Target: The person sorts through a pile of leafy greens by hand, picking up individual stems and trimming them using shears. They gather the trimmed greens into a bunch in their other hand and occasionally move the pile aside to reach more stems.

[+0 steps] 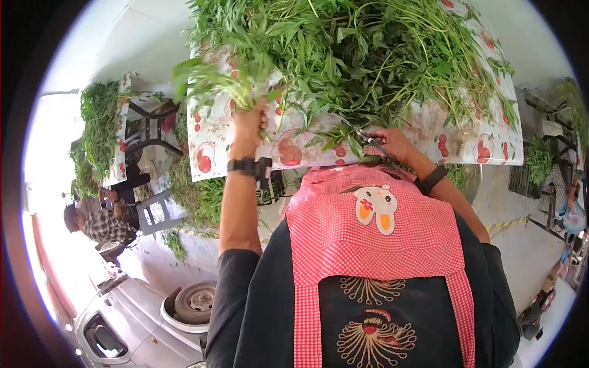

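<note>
My left hand is closed around the stems of a small bunch of leafy greens. The bunch is raised over the left part of the table, its leaves blurred by motion. Near the table's front edge, my right hand grips dark-handled scissors, whose thin metal blades point up and left toward the pile. A large heap of long-stemmed greens covers the far side of the table. Loose sprigs lie just left of the scissors, by the front edge.
A white sheet with red fruit prints covers the table, with soil smears on it. More greens lie on a table at left and on the floor. A person sits at left; a silver vehicle stands behind. Another person is partly visible at far right.
</note>
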A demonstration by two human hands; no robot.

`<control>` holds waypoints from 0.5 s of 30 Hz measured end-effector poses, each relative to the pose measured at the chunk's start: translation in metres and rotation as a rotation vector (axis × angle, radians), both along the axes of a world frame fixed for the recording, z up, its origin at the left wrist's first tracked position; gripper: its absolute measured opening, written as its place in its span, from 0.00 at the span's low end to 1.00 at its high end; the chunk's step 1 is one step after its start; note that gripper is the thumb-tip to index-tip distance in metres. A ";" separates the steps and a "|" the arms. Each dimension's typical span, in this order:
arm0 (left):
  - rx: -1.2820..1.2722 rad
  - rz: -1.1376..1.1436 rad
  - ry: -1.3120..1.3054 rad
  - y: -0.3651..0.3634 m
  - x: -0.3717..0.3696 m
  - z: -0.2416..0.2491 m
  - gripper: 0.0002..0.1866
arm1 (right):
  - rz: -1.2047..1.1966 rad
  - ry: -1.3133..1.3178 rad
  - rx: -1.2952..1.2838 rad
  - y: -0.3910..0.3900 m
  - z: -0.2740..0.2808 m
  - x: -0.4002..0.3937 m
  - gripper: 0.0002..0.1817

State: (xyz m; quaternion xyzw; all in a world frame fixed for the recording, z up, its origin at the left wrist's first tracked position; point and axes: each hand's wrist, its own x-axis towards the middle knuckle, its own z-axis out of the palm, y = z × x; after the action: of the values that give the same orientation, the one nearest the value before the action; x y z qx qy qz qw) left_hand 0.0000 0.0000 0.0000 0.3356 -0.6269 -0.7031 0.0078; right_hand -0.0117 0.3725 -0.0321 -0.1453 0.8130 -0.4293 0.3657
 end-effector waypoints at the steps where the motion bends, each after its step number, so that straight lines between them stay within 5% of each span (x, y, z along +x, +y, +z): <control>1: -0.032 -0.016 -0.103 0.007 -0.005 -0.015 0.15 | -0.005 0.029 -0.039 0.000 -0.005 0.002 0.27; 5: -0.395 -0.024 -0.046 0.041 -0.012 -0.036 0.17 | -0.030 0.038 -0.156 0.001 -0.004 0.010 0.29; 7: -1.095 -0.140 -0.215 0.046 -0.018 -0.041 0.22 | -0.022 0.121 -0.151 -0.001 -0.012 0.009 0.31; 11: -1.063 -0.209 -0.187 0.047 -0.019 -0.041 0.25 | 0.027 0.262 -0.064 0.003 -0.018 0.011 0.33; 15: -0.155 0.128 -0.099 0.049 -0.001 -0.017 0.15 | -0.005 0.229 0.004 0.003 0.006 0.021 0.33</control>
State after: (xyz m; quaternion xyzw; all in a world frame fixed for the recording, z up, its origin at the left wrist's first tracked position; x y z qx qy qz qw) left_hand -0.0010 0.0492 -0.0172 0.4076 -0.6564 -0.6331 0.0478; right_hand 0.0095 0.3758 -0.0266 -0.1907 0.8507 -0.4089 0.2697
